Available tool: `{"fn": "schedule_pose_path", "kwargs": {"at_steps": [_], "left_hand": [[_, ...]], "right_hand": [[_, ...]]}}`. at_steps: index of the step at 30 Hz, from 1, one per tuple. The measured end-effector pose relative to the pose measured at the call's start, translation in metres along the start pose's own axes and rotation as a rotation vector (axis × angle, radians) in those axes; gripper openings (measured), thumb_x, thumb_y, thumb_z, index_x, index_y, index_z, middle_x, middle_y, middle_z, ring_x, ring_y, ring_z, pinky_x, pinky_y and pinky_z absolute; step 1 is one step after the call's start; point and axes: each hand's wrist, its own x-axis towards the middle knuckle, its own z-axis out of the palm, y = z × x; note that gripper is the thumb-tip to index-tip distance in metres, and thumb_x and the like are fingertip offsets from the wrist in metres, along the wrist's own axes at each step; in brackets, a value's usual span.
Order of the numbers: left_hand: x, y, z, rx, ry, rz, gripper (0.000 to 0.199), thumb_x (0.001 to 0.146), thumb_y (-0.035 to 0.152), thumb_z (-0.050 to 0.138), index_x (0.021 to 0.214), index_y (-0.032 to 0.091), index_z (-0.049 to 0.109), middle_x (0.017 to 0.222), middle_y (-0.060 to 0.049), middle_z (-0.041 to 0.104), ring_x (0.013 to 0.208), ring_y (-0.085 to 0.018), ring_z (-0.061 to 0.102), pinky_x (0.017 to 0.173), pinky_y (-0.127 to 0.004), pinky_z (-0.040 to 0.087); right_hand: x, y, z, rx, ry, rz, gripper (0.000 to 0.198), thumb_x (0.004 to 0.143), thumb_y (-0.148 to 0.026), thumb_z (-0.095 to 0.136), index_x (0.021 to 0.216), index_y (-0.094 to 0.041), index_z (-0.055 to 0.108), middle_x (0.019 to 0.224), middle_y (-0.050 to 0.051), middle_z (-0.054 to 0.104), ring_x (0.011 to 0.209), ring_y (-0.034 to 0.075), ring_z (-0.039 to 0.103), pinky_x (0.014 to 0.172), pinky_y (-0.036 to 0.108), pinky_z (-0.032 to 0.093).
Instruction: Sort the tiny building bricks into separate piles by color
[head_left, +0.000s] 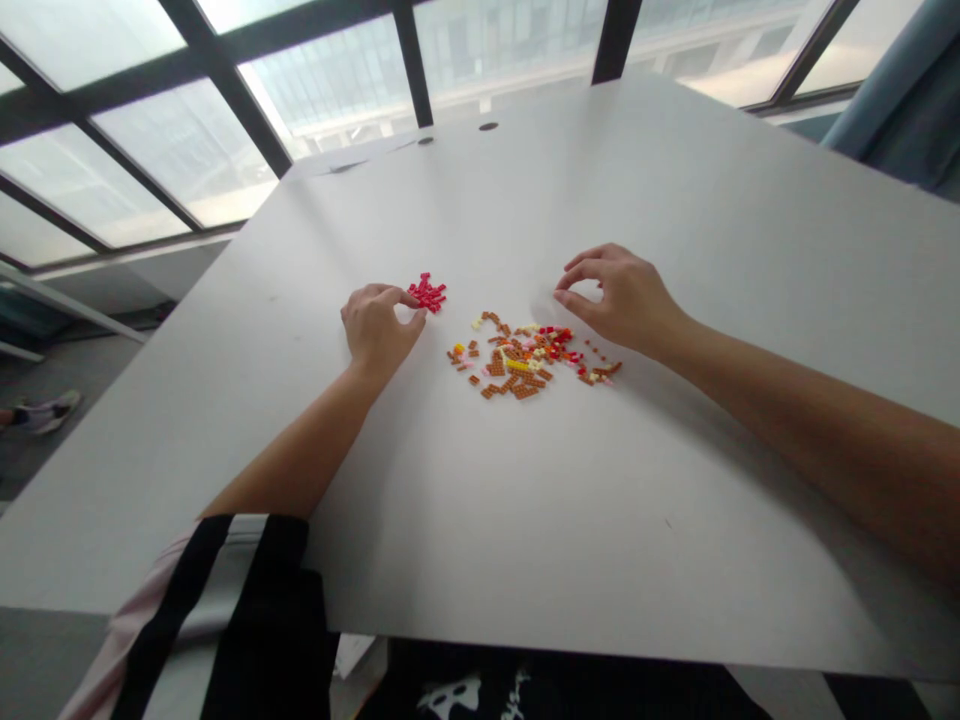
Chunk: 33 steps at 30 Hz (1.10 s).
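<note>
My left hand is beside a small pile of red toy bricks. Its index fingertip reaches the near edge of that pile, and the thumb is slightly apart from it with nothing visible between. To the right lies a larger loose heap of toy bricks, mostly brown with red, yellow, orange, cream and pink pieces. My right hand hovers just beyond the right side of the heap. Its thumb and index fingertips come together in a pinch. Whatever might be between these tips is too small to make out.
The bricks lie on a large white table with its near edge along my body. Dark-framed windows rise behind it. A blue curtain hangs at the far right. Another person's shoe shows on the floor at left.
</note>
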Motion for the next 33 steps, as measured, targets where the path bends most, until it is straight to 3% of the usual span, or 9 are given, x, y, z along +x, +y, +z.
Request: {"fn": "schedule_pose_path", "kwargs": {"at_steps": [8,13,19,25,33], "left_hand": [[-0.001,0.006,-0.004,0.012,-0.015,-0.025,0.007,0.085,0.026,0.073,0.090,0.026,0.077,0.117,-0.009,0.076,0.118,-0.034,0.064,0.106,-0.052,0.046],[-0.001,0.006,-0.002,-0.006,-0.014,-0.009,0.004,0.085,0.025,0.070,0.083,0.025,0.074,0.116,-0.008,0.076,0.117,-0.034,0.064,0.106,-0.053,0.045],[-0.002,0.001,0.006,-0.054,0.039,0.063,0.004,0.084,0.025,0.071,0.079,0.026,0.071,0.111,-0.007,0.075,0.112,-0.033,0.063,0.104,-0.054,0.045],[-0.004,0.001,0.010,-0.068,0.064,0.125,0.005,0.082,0.024,0.071,0.078,0.027,0.071,0.107,-0.006,0.077,0.109,-0.033,0.065,0.102,-0.054,0.046],[-0.005,0.003,0.011,-0.058,0.063,0.149,0.004,0.082,0.025,0.071,0.079,0.027,0.072,0.109,-0.007,0.077,0.111,-0.032,0.064,0.103,-0.054,0.046]], "right_hand": [[0.004,-0.010,-0.014,-0.063,-0.160,-0.039,0.024,0.091,-0.033,0.061,0.097,-0.021,0.080,0.116,0.013,0.074,0.110,0.029,0.069,0.105,0.045,0.051],[0.007,-0.012,-0.028,-0.131,-0.231,-0.115,0.022,0.091,-0.033,0.060,0.097,-0.028,0.081,0.111,0.006,0.076,0.106,0.026,0.069,0.099,0.042,0.052],[0.010,-0.001,-0.025,-0.119,-0.358,-0.165,0.012,0.083,-0.034,0.071,0.086,-0.032,0.083,0.102,0.001,0.077,0.096,0.026,0.071,0.093,0.042,0.053],[0.008,0.000,-0.017,-0.023,-0.316,-0.203,0.014,0.086,-0.036,0.070,0.089,-0.036,0.084,0.102,0.000,0.077,0.093,0.024,0.071,0.092,0.041,0.054],[0.006,0.000,-0.011,-0.080,-0.370,-0.175,0.019,0.088,-0.044,0.068,0.087,-0.032,0.082,0.093,0.004,0.076,0.081,0.023,0.067,0.080,0.038,0.050]]}}
